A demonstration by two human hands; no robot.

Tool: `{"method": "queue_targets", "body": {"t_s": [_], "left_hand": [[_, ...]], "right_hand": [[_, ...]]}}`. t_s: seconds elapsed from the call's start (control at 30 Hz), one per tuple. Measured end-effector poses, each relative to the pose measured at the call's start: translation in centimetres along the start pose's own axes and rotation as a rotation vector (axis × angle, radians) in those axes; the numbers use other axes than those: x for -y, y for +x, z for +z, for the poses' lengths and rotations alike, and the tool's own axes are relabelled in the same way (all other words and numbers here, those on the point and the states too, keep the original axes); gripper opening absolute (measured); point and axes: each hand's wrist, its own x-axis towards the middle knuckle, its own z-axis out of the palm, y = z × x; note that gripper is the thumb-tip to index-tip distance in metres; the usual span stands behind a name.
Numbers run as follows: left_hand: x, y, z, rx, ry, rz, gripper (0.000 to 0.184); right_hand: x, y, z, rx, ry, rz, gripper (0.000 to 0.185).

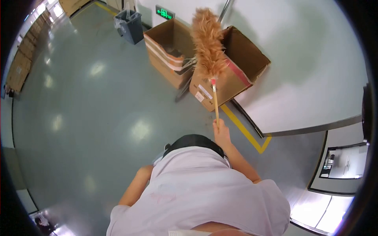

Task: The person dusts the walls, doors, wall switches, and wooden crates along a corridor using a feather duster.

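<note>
My right hand is closed around the thin wooden handle of a feather duster. Its fluffy brown head points up and away from me, over the front of an open cardboard box with a red stripe and white labels. Whether the feathers touch the box, I cannot tell. To the left of that box stands another open cardboard box with orange and white bands. My left arm hangs at my side, and its hand is hidden behind my body.
A grey bin with a plastic liner stands by the white wall, near a green exit sign. Yellow tape marks the grey floor. Large wooden crates line the far left.
</note>
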Motion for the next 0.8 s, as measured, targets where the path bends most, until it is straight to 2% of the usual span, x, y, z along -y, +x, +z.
{"method": "queue_targets", "body": {"t_s": [0.07,0.2,0.27,0.33,0.4,0.47,0.57,0.67,0.77,0.8], "left_hand": [[-2.1,-1.3,-1.7,0.096,0.075,-0.06,0.043],[-2.1,-1.1,-2.3,0.147,0.125,-0.036,0.041],[-3.0,-1.8,-3.0,0.142,0.139,-0.074,0.04],[-2.5,-1.1,-2.2,0.09,0.049,-0.081,0.041],[-1.5,-0.4,-0.9,0.074,0.028,-0.041,0.041],[-0.6,0.1,0.0,0.084,0.081,0.044,0.041],[-2.3,-1.2,-1.2,0.168,0.099,-0.072,0.042],[-2.5,-1.4,-1.7,0.149,0.131,-0.081,0.043],[-1.7,-0.3,-1.1,0.137,0.081,0.012,0.044],[-2.4,-0.7,-1.6,0.157,0.065,-0.022,0.044]], "right_hand": [[-1.1,0.7,-1.4,0.014,-0.218,0.013,0.02],[-4.4,3.8,-5.3,0.006,-0.561,0.08,0.021],[-8.6,4.9,-6.2,0.008,-0.62,0.182,0.02],[-17.6,3.7,-5.8,-0.002,-0.742,0.179,0.021],[-18.9,0.7,-6.1,0.112,-0.831,0.413,0.029],[-24.0,-1.8,-5.8,0.25,-0.965,0.386,0.029],[-22.1,-2.6,-5.5,0.346,-0.966,0.464,0.028],[-20.6,-3.2,-6.3,0.29,-0.895,0.506,0.025],[-19.5,-3.7,-7.8,0.147,-0.857,0.395,0.024],[-19.5,-3.6,-8.1,0.075,-0.839,0.32,0.025]]}}
